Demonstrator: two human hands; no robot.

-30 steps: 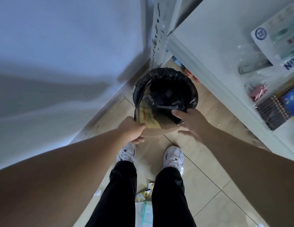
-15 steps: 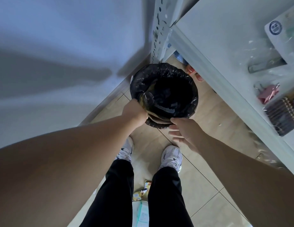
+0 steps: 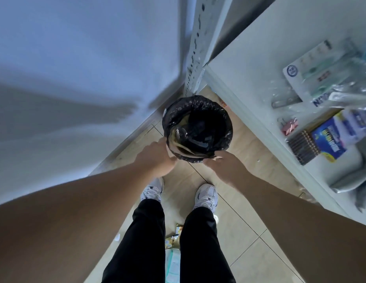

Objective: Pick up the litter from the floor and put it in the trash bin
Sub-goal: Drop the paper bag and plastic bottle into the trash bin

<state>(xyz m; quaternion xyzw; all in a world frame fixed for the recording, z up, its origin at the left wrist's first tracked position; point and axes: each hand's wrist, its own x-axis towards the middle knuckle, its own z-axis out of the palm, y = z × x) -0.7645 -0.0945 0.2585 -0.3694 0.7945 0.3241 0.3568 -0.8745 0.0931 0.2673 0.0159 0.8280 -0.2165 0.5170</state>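
Note:
The trash bin [image 3: 228,121], round with a black liner, stands on the floor in the corner ahead of my feet. A large yellow-brown wrapper [image 3: 181,145] lies mostly inside it, against the near wall, its edge sticking over the rim. My left hand [image 3: 155,158] is at the bin's near-left rim, fingers closed on the wrapper's edge. My right hand [image 3: 227,167] rests at the near-right rim; its fingers curl out of sight. More litter lies on the floor between my legs: a yellow wrapper [image 3: 175,235] and a white-green packet [image 3: 173,266].
A white wall runs along the left, with a perforated metal shelf post [image 3: 195,58] behind the bin. A white shelf [image 3: 249,82] on the right holds packaged goods and juts over the floor. A small white scrap [image 3: 116,237] lies by my left leg.
The wrapper, held above the bin by both hands a second ago, has gone down into the liner. My right hand let go, then came back to the rim.

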